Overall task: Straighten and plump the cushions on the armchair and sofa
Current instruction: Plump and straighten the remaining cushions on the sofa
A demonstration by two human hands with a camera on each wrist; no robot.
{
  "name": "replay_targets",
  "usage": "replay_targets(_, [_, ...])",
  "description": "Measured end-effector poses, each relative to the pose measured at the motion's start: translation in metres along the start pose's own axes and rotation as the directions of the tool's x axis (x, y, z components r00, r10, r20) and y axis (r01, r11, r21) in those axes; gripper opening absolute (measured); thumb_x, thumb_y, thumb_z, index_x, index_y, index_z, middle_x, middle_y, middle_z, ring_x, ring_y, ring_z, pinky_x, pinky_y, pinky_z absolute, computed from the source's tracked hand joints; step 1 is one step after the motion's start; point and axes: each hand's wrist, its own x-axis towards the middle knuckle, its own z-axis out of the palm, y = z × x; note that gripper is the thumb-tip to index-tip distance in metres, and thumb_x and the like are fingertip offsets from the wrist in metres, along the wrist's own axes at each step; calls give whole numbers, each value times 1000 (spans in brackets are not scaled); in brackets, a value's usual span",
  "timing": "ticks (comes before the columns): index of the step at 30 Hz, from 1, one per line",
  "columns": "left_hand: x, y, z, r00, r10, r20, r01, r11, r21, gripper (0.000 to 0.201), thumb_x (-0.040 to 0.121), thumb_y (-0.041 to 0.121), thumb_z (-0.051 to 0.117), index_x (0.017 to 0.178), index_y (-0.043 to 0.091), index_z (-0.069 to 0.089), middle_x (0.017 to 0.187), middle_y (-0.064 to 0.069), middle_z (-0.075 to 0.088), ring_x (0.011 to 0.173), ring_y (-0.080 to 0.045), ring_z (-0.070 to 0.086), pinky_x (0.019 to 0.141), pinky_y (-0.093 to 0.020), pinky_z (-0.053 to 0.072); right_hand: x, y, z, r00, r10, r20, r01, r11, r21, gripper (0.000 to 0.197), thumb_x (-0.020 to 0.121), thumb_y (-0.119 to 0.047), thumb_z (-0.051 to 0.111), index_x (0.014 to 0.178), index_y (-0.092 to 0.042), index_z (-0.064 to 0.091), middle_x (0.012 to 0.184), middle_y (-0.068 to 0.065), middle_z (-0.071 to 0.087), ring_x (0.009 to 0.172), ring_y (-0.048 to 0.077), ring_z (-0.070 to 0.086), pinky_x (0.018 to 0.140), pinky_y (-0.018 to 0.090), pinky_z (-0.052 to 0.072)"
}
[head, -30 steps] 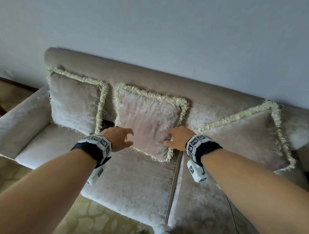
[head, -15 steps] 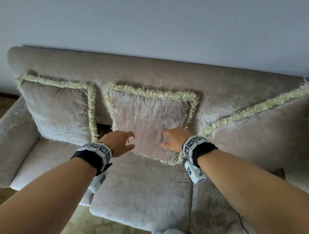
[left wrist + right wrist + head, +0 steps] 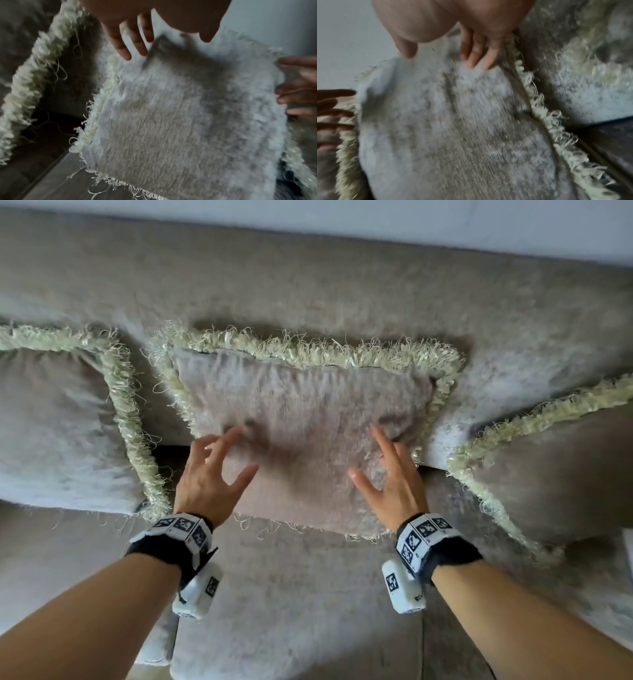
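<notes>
A beige velvet middle cushion (image 3: 308,419) with a pale fringe leans against the back of the sofa (image 3: 308,285). My left hand (image 3: 214,470) lies at its left side with fingers spread and straight, fingertips touching the fabric. At the right side, my right hand (image 3: 387,474) also has its fingers straight and presses on the cushion. In the left wrist view the left hand (image 3: 137,40) hovers over the cushion (image 3: 180,115). The right wrist view shows the right hand (image 3: 471,54) touching the cushion (image 3: 445,128) near its fringe.
A second fringed cushion (image 3: 58,426) leans at the left and a third cushion (image 3: 555,467) at the right, both close to the middle one. The sofa seat (image 3: 291,611) extends below my wrists, and a pale wall (image 3: 411,220) runs behind the sofa.
I have come much closer to the sofa. Both hands have gone from loosely curled to spread flat, and they have moved up onto the face of the middle cushion.
</notes>
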Motion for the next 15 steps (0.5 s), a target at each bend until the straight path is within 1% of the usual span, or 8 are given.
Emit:
replay_targets(2, [14,-21,20,992,-31,-126,19,995,-103,74,80,52,71,146,41,41,140,-10,35,118,-28,51,83,-43,55,5,11,17,987,17,-162,-8,998,57,85,86,-68,56,157,-41,19,131,2,37,111,18,49,84,33,50])
replay_targets(4, [26,-38,37,977,-57,-208,13,979,-205,79,78,54,71,149,36,41,144,-17,29,126,-28,43,98,-35,43,8,24,33,949,41,-313,-14,996,87,84,82,-70,57,153,-49,17,135,-1,29,119,15,43,86,22,46])
replay_targets(6, [36,-52,52,973,-77,-217,10,956,-295,86,74,60,66,151,33,37,148,-20,24,131,-22,34,106,-24,31,12,39,49,903,90,-420,-35,990,137,83,79,-68,58,151,-55,18,143,6,24,130,19,37,92,11,38])
replay_targets(7, [41,-57,59,975,-91,-200,19,941,-337,91,72,60,64,152,33,33,151,-20,21,133,-17,27,108,-20,26,15,47,56,886,124,-446,-56,985,163,84,78,-66,58,151,-56,17,147,10,22,135,23,33,99,13,37])
replay_targets(10, [57,-68,77,979,-127,-160,54,916,-396,102,68,60,61,157,37,17,158,-16,16,142,-13,18,114,-30,21,22,72,78,869,192,-456,-110,973,201,87,80,-70,55,153,-57,9,160,13,13,148,28,22,116,44,34])
replay_targets(12, [65,-74,91,977,-102,-185,17,911,-412,105,70,61,60,159,34,11,156,-4,26,143,-5,24,113,-29,23,28,86,91,879,165,-446,-79,975,207,87,82,-79,45,153,-58,-1,166,7,11,152,23,19,120,44,26])
replay_targets(14, [71,-79,102,971,-58,-231,-56,889,-455,108,74,70,60,160,29,10,146,25,30,133,23,23,109,-9,22,35,93,102,881,138,-452,-32,972,234,87,87,-65,48,156,-48,-2,168,-3,9,154,11,15,123,37,22])
replay_targets(15, [72,-81,107,967,-38,-251,-86,881,-464,108,76,77,58,160,29,9,142,34,27,129,31,19,106,-1,20,38,93,106,872,131,-472,-10,968,250,88,87,-55,49,158,-42,0,166,-6,9,153,6,13,124,31,20])
